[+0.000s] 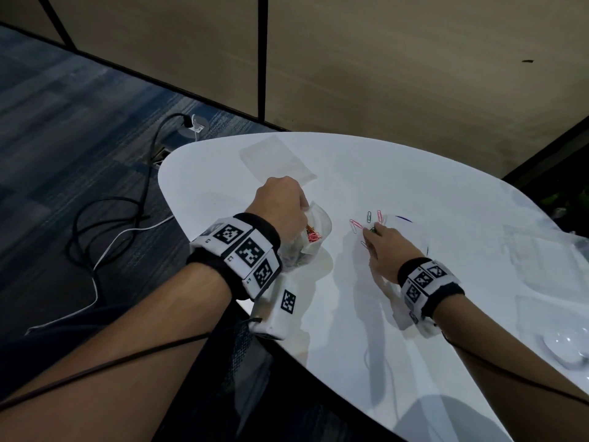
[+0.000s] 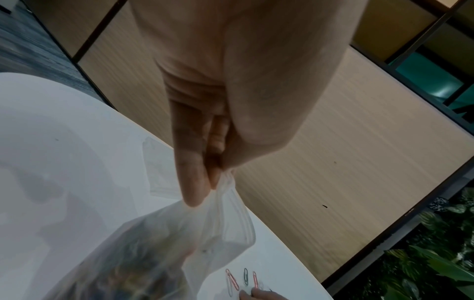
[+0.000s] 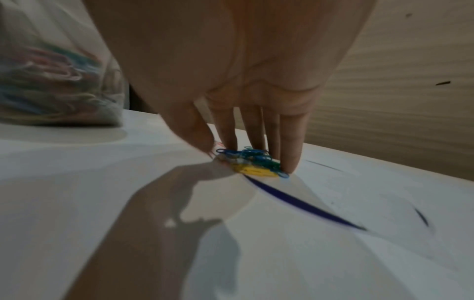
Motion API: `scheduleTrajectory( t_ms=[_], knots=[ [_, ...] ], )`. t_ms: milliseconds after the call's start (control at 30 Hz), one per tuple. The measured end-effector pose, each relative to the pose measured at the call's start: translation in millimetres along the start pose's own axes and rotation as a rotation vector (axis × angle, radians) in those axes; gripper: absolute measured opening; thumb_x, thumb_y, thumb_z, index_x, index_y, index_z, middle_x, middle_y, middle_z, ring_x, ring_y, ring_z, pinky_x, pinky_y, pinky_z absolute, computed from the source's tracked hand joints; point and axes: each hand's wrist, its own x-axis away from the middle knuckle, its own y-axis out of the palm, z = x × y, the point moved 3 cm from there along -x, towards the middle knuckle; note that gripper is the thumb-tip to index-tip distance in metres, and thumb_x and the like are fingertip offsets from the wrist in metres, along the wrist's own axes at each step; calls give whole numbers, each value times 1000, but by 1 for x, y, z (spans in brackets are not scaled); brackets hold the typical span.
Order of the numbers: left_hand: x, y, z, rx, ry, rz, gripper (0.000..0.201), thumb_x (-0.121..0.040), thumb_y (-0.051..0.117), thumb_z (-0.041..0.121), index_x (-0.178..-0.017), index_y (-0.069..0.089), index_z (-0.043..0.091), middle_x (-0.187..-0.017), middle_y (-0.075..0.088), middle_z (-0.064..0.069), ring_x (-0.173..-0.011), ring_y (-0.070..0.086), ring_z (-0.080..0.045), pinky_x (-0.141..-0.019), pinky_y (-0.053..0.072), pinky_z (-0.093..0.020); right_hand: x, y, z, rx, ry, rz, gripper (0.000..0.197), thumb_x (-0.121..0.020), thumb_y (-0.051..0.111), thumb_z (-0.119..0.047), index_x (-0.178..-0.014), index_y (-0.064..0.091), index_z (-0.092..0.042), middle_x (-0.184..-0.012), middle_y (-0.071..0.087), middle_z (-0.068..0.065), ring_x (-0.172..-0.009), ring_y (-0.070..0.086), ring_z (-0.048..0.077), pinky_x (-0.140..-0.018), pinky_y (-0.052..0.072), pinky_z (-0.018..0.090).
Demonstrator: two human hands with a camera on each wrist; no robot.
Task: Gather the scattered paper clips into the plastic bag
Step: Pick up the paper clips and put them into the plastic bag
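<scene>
Beige wall panels are standing behind a white tabletop [image 1: 398,330], with dark carpet and loose cables lying on the floor to its left. On the tabletop's left side, the left hand [image 1: 280,205] is pinching the rim of the plastic bag [image 1: 314,234] between thumb and fingers, holding it upright with its mouth gaping; many coloured clips are already lying inside. Near it to the right, the right hand [image 1: 390,247] is pressing its fingertips [image 3: 288,162] down around a small bunch of paper clips [image 3: 252,162], thumb closing in from the side, so its grip is narrowing on the bunch. Several loose clips [image 1: 366,220] are lying just beyond those fingers. Judging by this, the gathering step is under way with most of the work done. Next, the bunch needs lifting without spilling and carrying over the bag's mouth, which must stay open.
</scene>
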Motion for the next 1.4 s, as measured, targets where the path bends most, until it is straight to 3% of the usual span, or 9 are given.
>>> scheduleTrajectory(
  t_ms=[233, 367, 433, 500, 667, 800, 967, 1267, 1400],
  knots=[
    [3, 1, 5, 5, -5, -4, 26, -90, 56, 5, -106, 73, 15, -97, 72, -11, -92, 71, -27, -89, 57, -33, -7, -19, 4, -131, 175, 138, 19, -93, 58, -16, -99, 75, -8, -97, 70, 11, -90, 65, 28, -81, 51, 30],
    [3, 1, 8, 11, -5, -11, 26, -89, 55, 5, -105, 73, 14, -97, 72, -10, -92, 71, -26, -89, 57, -32, -5, -28, 33, -673, 514, 217, 13, -80, 76, -23, -90, 79, -15, -84, 74, -1, -82, 67, 15, -86, 49, 21],
    [3, 3, 10, 15, 1, -19, 25, -89, 56, 5, -105, 73, 14, -97, 73, -11, -91, 71, -26, -89, 57, -32, -1, -30, 41, -1055, 633, 230, 11, -75, 81, -21, -85, 80, -16, -84, 77, 1, -82, 73, 18, -92, 55, 32],
    [2, 3, 10, 17, 2, -24, 25, -89, 56, 5, -105, 73, 14, -98, 73, -11, -92, 71, -27, -90, 57, -33, 4, -41, 31, -1424, 607, 261, 8, -78, 79, -11, -86, 77, -8, -88, 76, 10, -83, 73, 22, -92, 56, 37],
    [2, 6, 11, 34, -10, -24, 26, -89, 56, 3, -106, 73, 12, -100, 73, -11, -93, 71, -28, -90, 57, -34, 19, -92, -39, -1907, 309, 157, 16, -89, 64, -2, -101, 67, 7, -97, 72, 14, -93, 71, 20, -80, 57, 22],
    [2, 7, 13, 45, -22, 5, 24, -88, 58, 6, -104, 75, 12, -105, 72, -10, -94, 70, -29, -88, 58, -35, 20, -94, -91, -1752, 192, 61, 9, -87, 65, 1, -94, 71, 2, -91, 73, 14, -82, 71, 20, -80, 57, 25],
    [1, 7, 12, 72, -25, -10, 22, -87, 58, 5, -101, 75, 10, -100, 72, -12, -89, 71, -30, -87, 59, -37, 16, -92, -109, -987, 134, 210, 17, -79, 68, -4, -87, 79, -15, -75, 75, -1, -74, 72, 10, -79, 57, 24],
    [1, 2, 8, 81, -29, -2, 22, -88, 58, 3, -100, 75, 11, -97, 73, -11, -88, 72, -29, -87, 59, -37, 17, -112, -128, -617, -52, 189, 29, -79, 54, -1, -88, 78, -15, -78, 74, 4, -75, 66, 19, -74, 53, 30],
    [3, -1, 5, 71, -28, 20, 21, -89, 59, 7, -100, 75, 13, -100, 72, -10, -90, 71, -27, -88, 58, -35, 25, -120, -115, -722, -185, 15, 26, -88, 58, -4, -101, 77, -16, -78, 73, -19, -69, 61, -10, -74, 44, 14]
  ],
)
